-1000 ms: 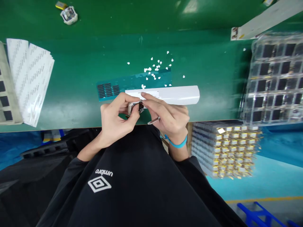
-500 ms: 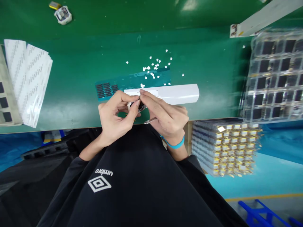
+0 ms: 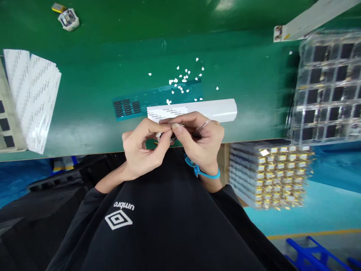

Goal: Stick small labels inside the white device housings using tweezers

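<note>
Left hand: the left hand is pinching a small white part between thumb and fingertips, holding it just above the near edge of the counter.
Right hand: the right hand is closing thumb and forefinger against the same part while gripping thin metal tweezers, whose shaft is showing across the fingers; the tips are hidden.
Small part: it is sitting between both hands, mostly covered by fingers, so its detail is hard to read.
Doing it well: in my judgement the left hand should be keeping the part steady and level while the right is working with light pressure, tweezer tips kept low and close to the piece so nothing slips out.
Near edge: the hands are hovering right at the counter's front edge, over the black-shirted lap, so a dropped piece would probably be falling off the counter.
Ahead of the hands: a white labelled strip is lying just beyond the fingers, with a teal sheet of dark pads to its left and scattered white bits behind.
Right side: stacked yellow-tabbed cells and clear trays are crowding that flank.
Left side: white liner sheets are lying well apart, leaving bare green surface between.
</note>
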`<action>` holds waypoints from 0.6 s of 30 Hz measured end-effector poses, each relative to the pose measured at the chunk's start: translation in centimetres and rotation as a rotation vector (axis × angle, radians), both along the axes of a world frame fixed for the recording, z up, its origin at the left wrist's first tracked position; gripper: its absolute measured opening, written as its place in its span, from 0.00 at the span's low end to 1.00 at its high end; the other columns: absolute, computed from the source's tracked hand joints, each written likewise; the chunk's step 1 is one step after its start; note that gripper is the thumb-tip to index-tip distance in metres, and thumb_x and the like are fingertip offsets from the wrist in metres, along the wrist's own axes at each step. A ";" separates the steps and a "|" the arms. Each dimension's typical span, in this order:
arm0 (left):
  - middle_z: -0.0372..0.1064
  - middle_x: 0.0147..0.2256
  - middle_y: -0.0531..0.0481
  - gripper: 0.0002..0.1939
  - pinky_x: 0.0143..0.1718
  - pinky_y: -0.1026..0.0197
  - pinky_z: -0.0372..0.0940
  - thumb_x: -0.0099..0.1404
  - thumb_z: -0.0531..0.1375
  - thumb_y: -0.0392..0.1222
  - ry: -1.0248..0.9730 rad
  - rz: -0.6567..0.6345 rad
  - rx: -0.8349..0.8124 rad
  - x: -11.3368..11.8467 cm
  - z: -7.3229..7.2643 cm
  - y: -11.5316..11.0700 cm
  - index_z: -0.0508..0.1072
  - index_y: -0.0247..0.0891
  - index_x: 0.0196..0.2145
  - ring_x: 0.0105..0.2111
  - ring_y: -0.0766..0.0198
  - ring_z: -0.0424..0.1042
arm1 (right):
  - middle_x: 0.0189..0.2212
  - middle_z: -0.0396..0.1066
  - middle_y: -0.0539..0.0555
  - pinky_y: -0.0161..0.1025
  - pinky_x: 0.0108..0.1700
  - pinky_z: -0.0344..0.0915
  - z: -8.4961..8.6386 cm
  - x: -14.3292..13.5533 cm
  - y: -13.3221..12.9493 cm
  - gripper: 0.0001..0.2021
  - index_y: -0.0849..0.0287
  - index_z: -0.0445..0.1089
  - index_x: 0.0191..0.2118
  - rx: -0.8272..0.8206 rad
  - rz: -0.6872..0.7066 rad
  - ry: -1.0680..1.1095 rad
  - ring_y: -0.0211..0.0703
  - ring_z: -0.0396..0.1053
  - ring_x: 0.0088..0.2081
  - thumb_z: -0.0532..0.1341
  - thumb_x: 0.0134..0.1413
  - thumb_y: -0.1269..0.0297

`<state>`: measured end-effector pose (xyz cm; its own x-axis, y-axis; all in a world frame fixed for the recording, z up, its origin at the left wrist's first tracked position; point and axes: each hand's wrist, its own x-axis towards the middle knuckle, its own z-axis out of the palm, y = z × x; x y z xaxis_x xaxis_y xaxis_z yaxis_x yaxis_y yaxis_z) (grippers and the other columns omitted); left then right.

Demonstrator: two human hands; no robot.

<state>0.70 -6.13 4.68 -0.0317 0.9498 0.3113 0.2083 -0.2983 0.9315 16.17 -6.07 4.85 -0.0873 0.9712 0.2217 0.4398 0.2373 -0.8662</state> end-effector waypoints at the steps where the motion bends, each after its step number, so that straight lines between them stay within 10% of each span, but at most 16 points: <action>1: 0.83 0.33 0.54 0.04 0.25 0.61 0.78 0.74 0.68 0.41 -0.026 -0.034 0.018 -0.1 -0.1 0.0 0.78 0.46 0.38 0.26 0.64 0.82 | 0.38 0.86 0.56 0.41 0.34 0.83 0.0 0.0 -0.1 0.14 0.57 0.76 0.46 -0.045 0.003 0.082 0.47 0.85 0.37 0.59 0.78 0.53; 8: 0.88 0.44 0.50 0.12 0.28 0.66 0.75 0.71 0.73 0.39 -0.016 -0.237 -0.006 -0.5 -1.0 0.5 0.86 0.45 0.52 0.30 0.64 0.84 | 0.29 0.81 0.49 0.37 0.26 0.73 -0.4 1.3 -1.2 0.15 0.54 0.75 0.40 -0.043 -0.059 0.200 0.38 0.73 0.22 0.64 0.74 0.48; 12: 0.88 0.41 0.51 0.07 0.26 0.67 0.72 0.70 0.73 0.36 0.009 -0.356 -0.007 0.1 -1.7 1.5 0.88 0.45 0.44 0.29 0.65 0.84 | 0.37 0.85 0.54 0.36 0.15 0.54 -1.9 4.0 -0.6 0.25 0.54 0.77 0.36 -0.049 -0.157 0.265 0.30 0.50 0.13 0.52 0.80 0.46; 15: 0.88 0.41 0.50 0.06 0.33 0.65 0.75 0.72 0.71 0.35 0.087 -0.457 0.020 0.6 -2.7 2.6 0.88 0.43 0.44 0.34 0.63 0.86 | 0.41 0.84 0.60 0.37 0.17 0.61 -3.3 6.7 -0.2 0.34 0.54 0.75 0.35 0.101 -0.437 0.206 0.36 0.63 0.17 0.38 0.82 0.45; 18: 0.87 0.45 0.46 0.07 0.50 0.56 0.78 0.74 0.67 0.36 0.236 -0.445 0.105 0.8 -4.1 3.5 0.87 0.42 0.46 0.46 0.55 0.87 | 0.22 0.72 0.55 0.36 0.17 0.57 -4.2 9.0 -0.5 0.38 0.55 0.77 0.28 0.211 -0.588 0.131 0.40 0.67 0.19 0.41 0.81 0.41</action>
